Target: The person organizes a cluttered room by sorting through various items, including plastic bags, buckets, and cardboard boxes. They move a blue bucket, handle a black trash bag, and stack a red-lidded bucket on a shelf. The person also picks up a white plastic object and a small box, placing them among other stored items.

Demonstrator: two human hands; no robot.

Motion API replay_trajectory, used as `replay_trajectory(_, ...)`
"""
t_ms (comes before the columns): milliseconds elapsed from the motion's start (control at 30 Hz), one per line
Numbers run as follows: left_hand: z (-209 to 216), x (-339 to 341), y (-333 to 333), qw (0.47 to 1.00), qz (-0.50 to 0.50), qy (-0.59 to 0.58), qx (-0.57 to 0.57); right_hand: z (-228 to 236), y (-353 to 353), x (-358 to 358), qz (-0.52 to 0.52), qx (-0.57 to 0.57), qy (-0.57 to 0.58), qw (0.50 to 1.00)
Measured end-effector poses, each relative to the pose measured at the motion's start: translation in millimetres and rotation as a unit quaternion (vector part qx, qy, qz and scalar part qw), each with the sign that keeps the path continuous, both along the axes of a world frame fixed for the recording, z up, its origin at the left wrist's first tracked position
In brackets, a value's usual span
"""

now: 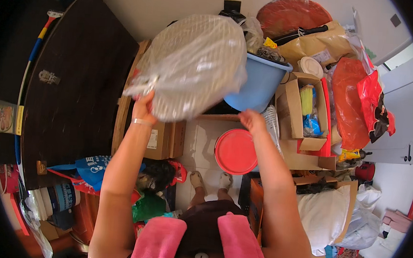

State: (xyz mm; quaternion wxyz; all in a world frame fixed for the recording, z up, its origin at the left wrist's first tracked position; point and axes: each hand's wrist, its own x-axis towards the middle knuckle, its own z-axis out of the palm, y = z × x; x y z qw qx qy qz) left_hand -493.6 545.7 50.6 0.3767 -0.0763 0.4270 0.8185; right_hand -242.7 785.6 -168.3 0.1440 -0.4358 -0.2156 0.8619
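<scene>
My left hand (144, 107) is closed on the gathered edge of a clear plastic bag. Inside the bag is a large, round, pale item with a ribbed, woven-looking surface, perhaps a woven tray (196, 62). It is raised and tilted in front of the far wall, covering part of the blue tub (259, 82). My right hand (253, 121), somewhat blurred, hovers just below the tub with its fingers curled and nothing visible in them. Under that hand, a round red lid or lidded bucket (237, 151) stands on the tiled floor.
A dark cabinet door (76, 88) stands at left, with cardboard boxes (165, 143) beside my left forearm. At right are an open carton (290, 106) holding a yellow-green brush (306, 99), red bags (350, 102) and a white sack (322, 214). My feet stand on tiles (201, 143) between these piles.
</scene>
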Motion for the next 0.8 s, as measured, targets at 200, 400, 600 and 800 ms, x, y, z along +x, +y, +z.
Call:
replay_trajectory(200, -34, -66, 171, 0.997, 0.079, -0.007, -0.016, -100, -118, 148, 0.008, -0.212, -0.13, 0.969)
replay_trajectory(400, -126, -67, 183, 0.97, -0.081, -0.03, -0.226, -168, -203, 252, -0.066, -0.224, -0.194, 0.953)
replay_trajectory(600, -285, 21, 63, 0.881, -0.346, 0.081, -0.312, -232, -213, 254, -0.064, -0.221, -0.34, 0.912)
replay_trajectory(800, -442, 146, -101, 0.749, -0.449, -0.118, -0.473, -310, -194, 195, -0.078, -0.198, -0.483, 0.849)
